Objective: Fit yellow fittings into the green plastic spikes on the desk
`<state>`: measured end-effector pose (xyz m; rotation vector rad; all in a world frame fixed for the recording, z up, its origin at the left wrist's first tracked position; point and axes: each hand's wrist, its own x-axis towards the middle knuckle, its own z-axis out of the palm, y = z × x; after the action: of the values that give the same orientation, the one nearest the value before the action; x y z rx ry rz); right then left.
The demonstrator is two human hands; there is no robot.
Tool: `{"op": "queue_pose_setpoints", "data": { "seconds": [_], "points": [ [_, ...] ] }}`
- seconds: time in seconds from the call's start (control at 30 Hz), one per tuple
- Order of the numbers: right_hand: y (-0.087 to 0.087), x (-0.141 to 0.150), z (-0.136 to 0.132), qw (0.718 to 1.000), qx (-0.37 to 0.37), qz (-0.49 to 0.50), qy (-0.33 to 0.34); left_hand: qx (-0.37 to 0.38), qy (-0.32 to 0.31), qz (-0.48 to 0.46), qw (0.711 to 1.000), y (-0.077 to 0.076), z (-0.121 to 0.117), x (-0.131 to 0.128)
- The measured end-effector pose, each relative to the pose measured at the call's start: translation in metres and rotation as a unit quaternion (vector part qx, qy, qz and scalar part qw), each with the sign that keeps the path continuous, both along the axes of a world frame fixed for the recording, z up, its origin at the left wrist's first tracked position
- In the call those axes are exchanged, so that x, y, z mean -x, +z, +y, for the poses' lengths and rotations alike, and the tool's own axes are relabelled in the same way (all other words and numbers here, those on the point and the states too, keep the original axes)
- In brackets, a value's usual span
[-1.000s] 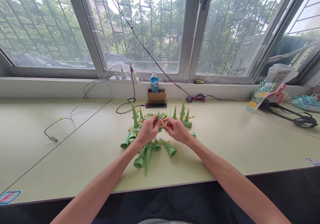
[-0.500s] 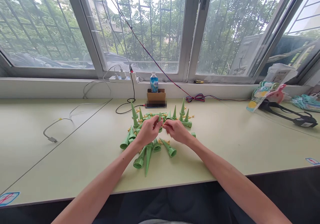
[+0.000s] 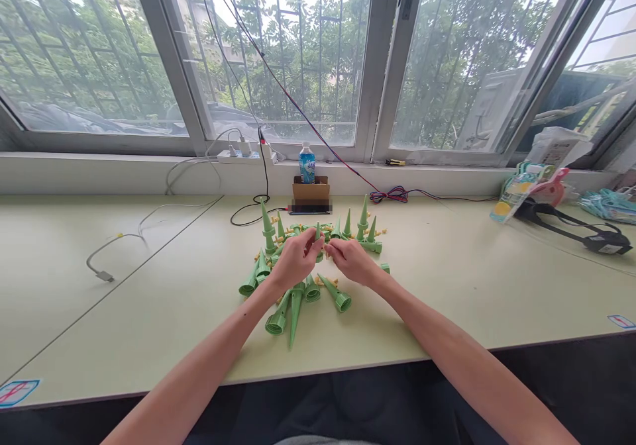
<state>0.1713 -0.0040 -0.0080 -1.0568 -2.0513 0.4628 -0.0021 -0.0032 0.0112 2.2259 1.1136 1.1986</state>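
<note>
My left hand (image 3: 298, 256) is closed round a green plant watering spike (image 3: 318, 232), held with its pointed tip up. Beside it, my right hand (image 3: 350, 258) pinches a small yellow valve against the spike's side; the fingers hide most of it. Around and beneath both hands lie several more green spikes, some standing upright like the tall one (image 3: 364, 216) at the back right. Others lie on their sides, such as the spike (image 3: 336, 294) in front with its threaded open end towards me. Loose yellow valves (image 3: 328, 282) are scattered among them.
Behind the pile, a phone (image 3: 311, 210) leans by a cardboard box (image 3: 311, 190), with a blue-labelled bottle (image 3: 307, 165) behind. A white cable (image 3: 104, 275) lies at left. At right are a black head strap (image 3: 561, 225) and a bottle (image 3: 509, 200). The table's front edge is near my forearms.
My right fingers have shifted slightly and closed up more at the spike's side. The left hand still holds the spike in nearly the same place.
</note>
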Motion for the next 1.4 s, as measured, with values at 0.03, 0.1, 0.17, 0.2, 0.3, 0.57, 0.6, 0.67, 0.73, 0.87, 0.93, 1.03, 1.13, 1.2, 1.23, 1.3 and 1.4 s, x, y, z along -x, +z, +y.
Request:
{"op": "queue_pose_setpoints", "data": {
  "seconds": [0.03, 0.1, 0.17, 0.2, 0.3, 0.57, 0.6, 0.67, 0.73, 0.87, 0.93, 1.03, 1.13, 1.2, 1.23, 1.3, 1.4],
  "points": [
    [0.001, 0.000, -0.001, 1.000, 0.001, 0.005, 0.002, 0.003, 0.006, -0.001, 1.000, 0.001, 0.000, 0.000],
    [0.002, 0.001, -0.002, 1.000, -0.001, 0.020, 0.013, 0.006, 0.022, -0.009, 1.000, 0.002, 0.000, -0.001],
    [0.003, 0.001, -0.003, 0.999, -0.006, 0.035, 0.023, 0.015, 0.035, -0.023, 0.999, 0.002, 0.002, -0.001],
    [0.003, 0.001, -0.004, 0.999, -0.007, 0.040, 0.024, 0.027, 0.039, -0.034, 0.998, 0.002, 0.002, 0.000],
    [0.004, 0.001, -0.005, 0.999, -0.006, 0.049, 0.019, 0.104, 0.030, -0.091, 0.990, 0.003, 0.004, 0.001],
    [0.006, 0.002, -0.006, 0.996, -0.014, 0.074, 0.037, 0.252, -0.018, -0.217, 0.943, 0.012, -0.001, 0.000],
    [0.006, 0.002, -0.006, 0.996, -0.013, 0.075, 0.036, 0.259, -0.020, -0.222, 0.940, 0.013, -0.002, 0.000],
    [0.005, 0.002, -0.005, 0.996, -0.008, 0.079, 0.035, 0.272, -0.023, -0.225, 0.935, 0.013, -0.002, 0.000],
    [0.005, 0.002, -0.005, 0.996, -0.002, 0.083, 0.036, 0.280, -0.027, -0.223, 0.933, 0.012, -0.001, 0.001],
    [0.005, 0.001, -0.005, 0.996, 0.003, 0.082, 0.039, 0.275, -0.030, -0.202, 0.939, 0.011, -0.001, 0.001],
    [0.005, 0.000, -0.004, 0.997, 0.004, 0.075, 0.036, 0.254, -0.023, -0.178, 0.950, 0.010, -0.001, 0.000],
    [0.003, 0.000, -0.004, 0.998, 0.003, 0.064, 0.027, 0.207, -0.015, -0.132, 0.969, 0.007, 0.000, -0.001],
    [0.002, -0.001, -0.002, 0.998, -0.005, 0.054, 0.019, 0.155, -0.013, -0.088, 0.984, 0.004, 0.000, -0.001],
    [0.001, -0.001, -0.001, 0.999, -0.015, 0.048, 0.011, 0.118, -0.010, -0.063, 0.991, 0.002, 0.000, -0.001],
    [0.000, -0.001, -0.001, 0.999, -0.021, 0.045, 0.007, 0.099, -0.009, -0.052, 0.994, 0.002, 0.000, -0.001],
    [-0.001, -0.002, 0.000, 0.999, -0.032, 0.041, 0.000, 0.067, -0.011, -0.034, 0.997, 0.001, -0.001, -0.002],
    [-0.002, -0.002, 0.001, 0.999, -0.037, 0.036, -0.003, 0.045, -0.012, -0.016, 0.999, 0.001, -0.002, -0.002]
  ]
}}
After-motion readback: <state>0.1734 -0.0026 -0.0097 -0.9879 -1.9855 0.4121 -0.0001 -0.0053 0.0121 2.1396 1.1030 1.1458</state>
